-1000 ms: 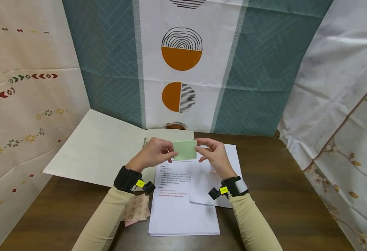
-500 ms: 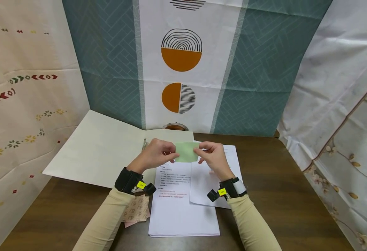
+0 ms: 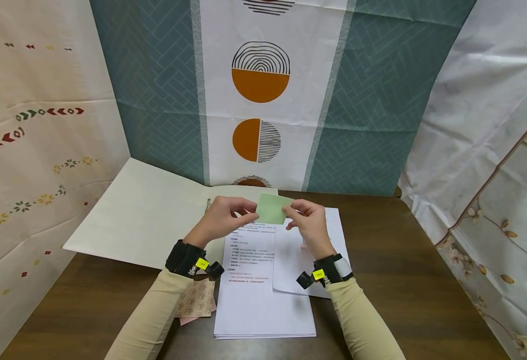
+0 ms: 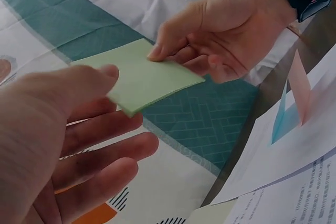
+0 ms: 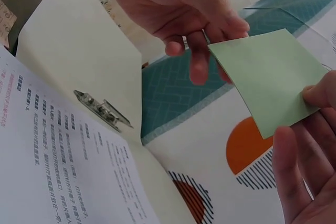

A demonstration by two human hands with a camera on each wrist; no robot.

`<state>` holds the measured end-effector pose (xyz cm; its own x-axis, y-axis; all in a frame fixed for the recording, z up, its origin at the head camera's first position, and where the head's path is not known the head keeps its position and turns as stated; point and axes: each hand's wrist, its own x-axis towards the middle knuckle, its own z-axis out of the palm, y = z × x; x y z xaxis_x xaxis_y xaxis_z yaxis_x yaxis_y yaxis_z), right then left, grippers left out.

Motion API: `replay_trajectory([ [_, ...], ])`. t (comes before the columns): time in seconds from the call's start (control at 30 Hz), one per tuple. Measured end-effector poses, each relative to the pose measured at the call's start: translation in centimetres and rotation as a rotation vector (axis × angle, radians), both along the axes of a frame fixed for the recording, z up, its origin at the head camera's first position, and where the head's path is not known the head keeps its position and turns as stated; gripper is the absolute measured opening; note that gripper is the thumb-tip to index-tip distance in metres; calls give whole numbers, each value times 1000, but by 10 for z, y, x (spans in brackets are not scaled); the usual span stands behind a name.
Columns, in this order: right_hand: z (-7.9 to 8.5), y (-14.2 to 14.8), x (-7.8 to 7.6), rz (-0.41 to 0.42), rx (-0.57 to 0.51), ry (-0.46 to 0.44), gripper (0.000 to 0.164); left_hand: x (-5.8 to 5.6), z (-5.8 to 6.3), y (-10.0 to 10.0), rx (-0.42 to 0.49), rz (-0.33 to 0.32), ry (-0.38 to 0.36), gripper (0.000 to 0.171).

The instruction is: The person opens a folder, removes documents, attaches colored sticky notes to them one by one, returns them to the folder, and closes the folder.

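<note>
A thin pad of light green sticky notes [image 3: 272, 208] is held up above the papers, between both hands. My right hand [image 3: 310, 225] pinches its right side, thumb on the near face and fingers behind. My left hand [image 3: 224, 217] pinches the opposite edge at a corner with thumb and index finger; its other fingers spread loosely below, as the left wrist view shows. Beneath lies a stack of printed sheets [image 3: 263, 310], and a loose sheet [image 3: 290, 280] overlaps its right side. On that sheet a pink sticky note [image 4: 299, 87] and a blue sticky note [image 4: 281, 116] stick up.
A cream folder [image 3: 141, 215] lies open at the back left, its metal clip [image 5: 105, 111] showing. Brown patterned squares [image 3: 196, 298] sit left of the stack on the wooden table [image 3: 403, 280]. Patterned cloths [image 3: 371, 100] hang behind and at both sides.
The green pad has shifted slightly right and, over the last half second, risen and tilted. Both hands stay at its edges, the left fingers now nearer its left corner.
</note>
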<state>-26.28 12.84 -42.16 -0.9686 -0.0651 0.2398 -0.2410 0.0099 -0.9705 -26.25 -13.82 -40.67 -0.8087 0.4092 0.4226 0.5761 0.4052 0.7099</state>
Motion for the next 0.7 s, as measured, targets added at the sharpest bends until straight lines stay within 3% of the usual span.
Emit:
replay_trajectory([
  [0.3,-1,-5,2,47,60,-3,22,2,-1,9,-48,2,-17,12],
  [0.7,-7,-7,3,51,33,-31,26,6,-4,14,-25,45,-11,13],
])
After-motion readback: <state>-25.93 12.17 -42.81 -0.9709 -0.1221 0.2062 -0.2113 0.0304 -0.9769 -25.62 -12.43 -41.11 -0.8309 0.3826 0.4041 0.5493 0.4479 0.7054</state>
